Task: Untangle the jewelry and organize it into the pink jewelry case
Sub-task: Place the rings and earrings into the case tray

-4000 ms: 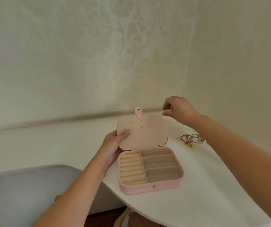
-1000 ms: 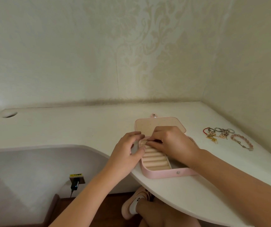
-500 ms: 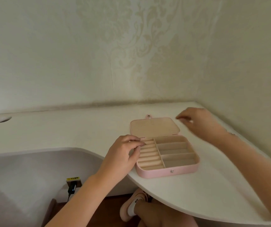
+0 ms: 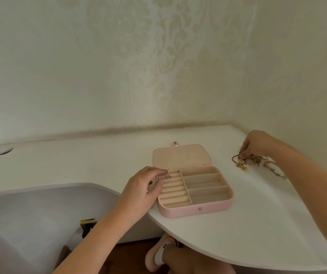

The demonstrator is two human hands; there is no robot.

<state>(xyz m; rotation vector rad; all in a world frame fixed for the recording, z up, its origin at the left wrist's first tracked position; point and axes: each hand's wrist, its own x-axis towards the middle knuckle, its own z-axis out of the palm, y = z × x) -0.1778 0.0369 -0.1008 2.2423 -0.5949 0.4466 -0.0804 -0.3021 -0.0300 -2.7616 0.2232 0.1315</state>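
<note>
Pinches jewelry tangle [image 4: 250, 162] with right hand [image 4: 257, 145] to free a piece, parks curled left hand [image 4: 143, 184] at ring rolls [image 4: 173, 191] of pink jewelry case [image 4: 194, 211] for seating, can't tell if gripping.

jewelry pile [image 4: 245, 164]: pieces too small to separate | bracelet [image 4: 273, 168]: blurred, partly behind right forearm [image 4: 307, 186] | left hand [image 4: 145, 186]: grasp unclear

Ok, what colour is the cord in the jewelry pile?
The cord is red, clearest in the head view.
</note>
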